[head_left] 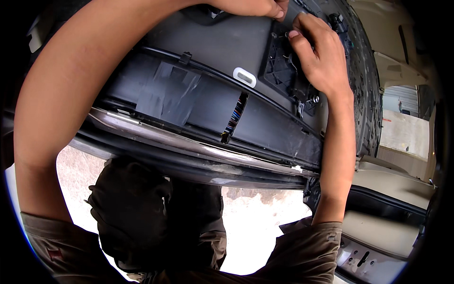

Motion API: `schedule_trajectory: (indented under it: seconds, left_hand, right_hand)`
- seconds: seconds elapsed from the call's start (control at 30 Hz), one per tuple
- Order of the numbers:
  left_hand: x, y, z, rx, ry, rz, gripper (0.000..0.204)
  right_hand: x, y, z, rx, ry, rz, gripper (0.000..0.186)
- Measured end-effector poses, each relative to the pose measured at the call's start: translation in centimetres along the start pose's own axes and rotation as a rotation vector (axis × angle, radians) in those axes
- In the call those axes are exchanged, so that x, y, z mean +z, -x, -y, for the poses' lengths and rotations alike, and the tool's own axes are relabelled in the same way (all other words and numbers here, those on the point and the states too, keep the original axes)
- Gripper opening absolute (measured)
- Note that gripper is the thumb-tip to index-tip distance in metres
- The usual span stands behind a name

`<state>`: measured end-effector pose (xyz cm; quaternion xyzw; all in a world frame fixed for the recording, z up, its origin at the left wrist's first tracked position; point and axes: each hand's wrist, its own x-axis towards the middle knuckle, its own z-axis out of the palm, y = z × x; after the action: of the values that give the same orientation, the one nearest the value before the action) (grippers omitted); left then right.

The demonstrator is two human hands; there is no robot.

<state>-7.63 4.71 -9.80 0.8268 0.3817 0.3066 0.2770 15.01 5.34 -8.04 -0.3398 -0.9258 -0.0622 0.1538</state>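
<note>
My left hand (257, 6) reaches in at the top edge, partly cut off by the frame. Its thumb and finger are pressed together, and whatever they pinch is too small to tell. Over the black ribbed plastic bracket (279, 64) on the car floor, my right hand (322, 52) is bent with curled fingers. The thumb lies against the bracket's upper part; what the fingers close on is hidden behind the hand. Beside the bracket, a white oval ring (244, 77) is set in the grey floor covering (217, 42).
A bundle of coloured wires (234, 116) crosses the black sill channel (274, 128), which has grey tape (168, 94) on it. The metal door sill (203, 154) runs along my side. Beige interior trim (388, 184) stands at the right. Black connectors (338, 22) lie beyond my right hand.
</note>
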Motion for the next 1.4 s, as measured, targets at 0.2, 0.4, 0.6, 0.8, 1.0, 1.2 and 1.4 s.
schedule_trajectory:
  seconds: [0.2, 0.4, 0.6, 0.8, 1.0, 1.2, 1.4]
  left_hand:
    - [-0.4, 0.4, -0.6, -0.012, -0.024, 0.03, 0.026]
    - [-0.2, 0.2, 0.1, 0.015, -0.028, 0.026, 0.027]
    - [-0.1, 0.0, -0.4, -0.019, -0.041, 0.026, 0.028]
    - [0.1, -0.1, -1.8, -0.111, -0.108, 0.013, 0.029]
    - [0.0, 0.3, -0.6, -0.036, -0.116, 0.008, 0.028]
    - [0.3, 0.1, -1.8, -0.151, -0.104, 0.015, 0.028]
    - [0.6, 1.0, -0.1, 0.064, -0.088, -0.039, 0.027]
  right_hand:
    - [-0.3, -0.3, 0.2, 0.086, 0.021, 0.17, 0.038]
    - [-0.3, 0.0, -0.2, 0.06, 0.014, 0.097, 0.031]
    - [-1.1, -0.8, 0.5, 0.01, -0.066, 0.165, 0.031]
    - [0.0, 0.3, 1.6, 0.051, -0.039, -0.108, 0.024]
    - [0.5, 0.4, 0.9, -0.028, -0.125, -0.09, 0.021]
    - [-0.5, 0.4, 0.4, -0.082, -0.028, -0.151, 0.021]
    - [-0.2, 0.7, -0.4, 0.054, -0.125, -0.039, 0.02]
